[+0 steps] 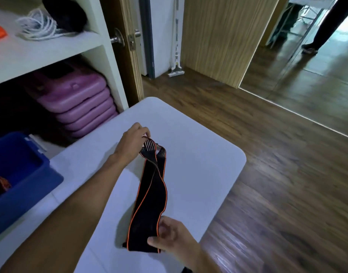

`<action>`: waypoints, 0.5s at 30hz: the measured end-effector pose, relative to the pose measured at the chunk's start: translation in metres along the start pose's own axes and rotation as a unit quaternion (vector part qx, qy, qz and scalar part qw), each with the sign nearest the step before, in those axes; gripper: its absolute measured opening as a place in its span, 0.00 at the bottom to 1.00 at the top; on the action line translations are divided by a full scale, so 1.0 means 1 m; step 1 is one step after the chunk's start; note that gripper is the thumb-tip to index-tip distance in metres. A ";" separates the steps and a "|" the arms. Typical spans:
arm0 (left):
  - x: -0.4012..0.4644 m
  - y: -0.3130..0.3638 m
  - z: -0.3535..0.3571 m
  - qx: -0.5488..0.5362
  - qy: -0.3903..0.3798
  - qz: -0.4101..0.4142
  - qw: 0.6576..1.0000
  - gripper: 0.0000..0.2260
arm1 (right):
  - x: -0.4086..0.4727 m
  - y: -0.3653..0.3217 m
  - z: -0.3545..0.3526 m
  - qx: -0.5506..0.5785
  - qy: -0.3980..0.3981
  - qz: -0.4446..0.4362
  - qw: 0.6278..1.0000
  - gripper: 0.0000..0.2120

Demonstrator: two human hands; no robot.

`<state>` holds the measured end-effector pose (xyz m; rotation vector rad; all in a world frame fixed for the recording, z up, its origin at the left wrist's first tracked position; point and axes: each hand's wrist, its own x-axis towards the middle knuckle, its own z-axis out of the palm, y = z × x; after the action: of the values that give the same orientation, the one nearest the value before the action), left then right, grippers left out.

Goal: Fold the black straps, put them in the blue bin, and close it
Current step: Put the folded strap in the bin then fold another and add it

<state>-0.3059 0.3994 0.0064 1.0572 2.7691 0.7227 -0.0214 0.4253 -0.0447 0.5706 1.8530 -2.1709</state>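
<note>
A black strap (149, 196) with orange edging stretches over the white table (198, 154), doubled lengthwise and slightly twisted. My left hand (132, 141) pinches its far end, where white stripes show. My right hand (169, 233) grips the near folded end, just above the tabletop. The blue bin (29, 186) stands open at the table's left edge, with a dark, orange-marked item low inside it. No lid is in view.
White shelves at the left hold a coil of white rope (38, 24), a black object and stacked purple cases (78, 99). A wooden door (128, 46), a mop (176, 36) and wood flooring lie beyond. A person's leg (326, 24) shows at the far right.
</note>
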 end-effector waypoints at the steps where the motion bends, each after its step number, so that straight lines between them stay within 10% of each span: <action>1: 0.000 0.001 0.001 -0.001 -0.006 0.019 1.000 0.06 | 0.000 0.007 0.006 -0.051 0.025 -0.019 0.998 0.08; 5: 0.005 -0.001 0.003 -0.041 -0.003 0.042 0.998 0.03 | -0.003 0.035 0.023 -0.314 0.150 -0.125 0.929 0.06; 15: 0.016 -0.002 0.004 -0.132 -0.036 0.057 0.989 0.03 | -0.001 0.036 0.062 -0.429 0.229 -0.203 0.850 0.11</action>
<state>-0.3181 0.4102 0.0030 1.1662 2.4819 1.0098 -0.0146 0.3577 -0.0688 0.5343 3.1256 -1.1430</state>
